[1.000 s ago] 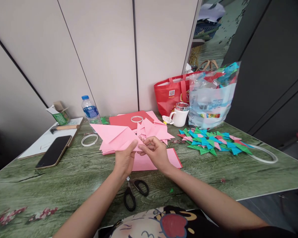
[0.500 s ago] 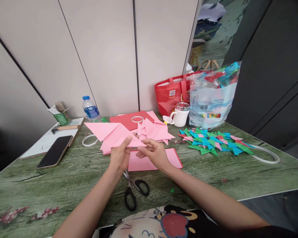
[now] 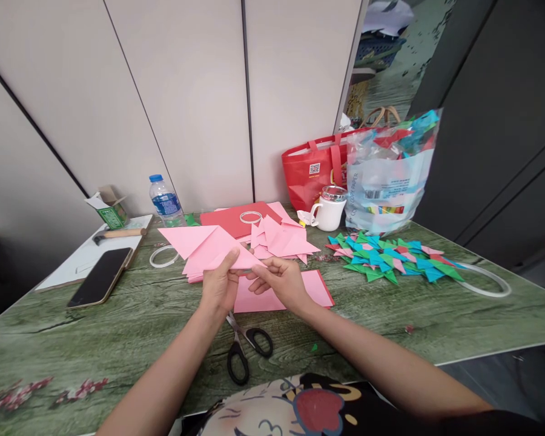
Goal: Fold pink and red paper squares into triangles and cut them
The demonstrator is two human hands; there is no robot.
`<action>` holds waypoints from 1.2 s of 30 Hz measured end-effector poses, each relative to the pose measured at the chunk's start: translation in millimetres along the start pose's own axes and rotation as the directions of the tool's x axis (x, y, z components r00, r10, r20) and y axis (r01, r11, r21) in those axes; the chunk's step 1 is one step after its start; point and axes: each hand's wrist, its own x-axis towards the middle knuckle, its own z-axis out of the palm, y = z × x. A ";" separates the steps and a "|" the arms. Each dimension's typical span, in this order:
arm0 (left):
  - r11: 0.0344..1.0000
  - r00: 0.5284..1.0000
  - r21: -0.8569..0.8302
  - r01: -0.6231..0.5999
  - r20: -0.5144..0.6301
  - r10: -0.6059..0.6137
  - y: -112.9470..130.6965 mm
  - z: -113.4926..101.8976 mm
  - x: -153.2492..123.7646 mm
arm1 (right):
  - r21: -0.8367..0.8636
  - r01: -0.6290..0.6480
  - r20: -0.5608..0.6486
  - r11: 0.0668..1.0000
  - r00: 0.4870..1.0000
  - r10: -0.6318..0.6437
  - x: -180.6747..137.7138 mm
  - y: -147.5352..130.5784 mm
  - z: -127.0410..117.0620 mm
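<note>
Between my hands, above the table, is a folded sheet of pink paper with pointed corners and a crease across it. My left hand grips its near edge, thumb on top and fingers beneath. At the pointed right corner, my right hand pinches the paper between thumb and fingers. Underneath lies a flat pink sheet on a red one. Folded pink pieces lie in a pile just behind my hands. Scissors with black handles rest in front, their blade tips hidden by my left wrist.
Left are a phone, a white board, a hammer-like tool, a tape roll and a bottle. A white mug, red bag and plastic bag stand behind. Coloured folded pieces lie right, beside a white ring.
The left tip of the pink paper has shifted slightly right and down. My right thumb has moved onto the right corner of the paper. Both hands stay in nearly the same place.
</note>
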 end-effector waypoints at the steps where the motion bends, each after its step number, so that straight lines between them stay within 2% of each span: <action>1: 1.000 1.000 -0.002 -0.003 -0.004 0.003 -0.3 0.0 0.0 | 0.002 -0.001 -0.002 1.000 1.000 0.001 -0.2 -0.2 0.3; 26: 0.999 0.998 0.033 -0.042 -0.041 0.043 -1.8 2.2 -3.5 | 0.024 -0.058 0.013 0.998 0.998 0.058 0.9 6.1 -1.4; 36: 0.999 0.999 0.037 -0.037 0.010 0.036 -0.5 3.1 -3.7 | 0.026 -0.058 0.003 0.998 0.998 0.058 0.3 6.3 -0.8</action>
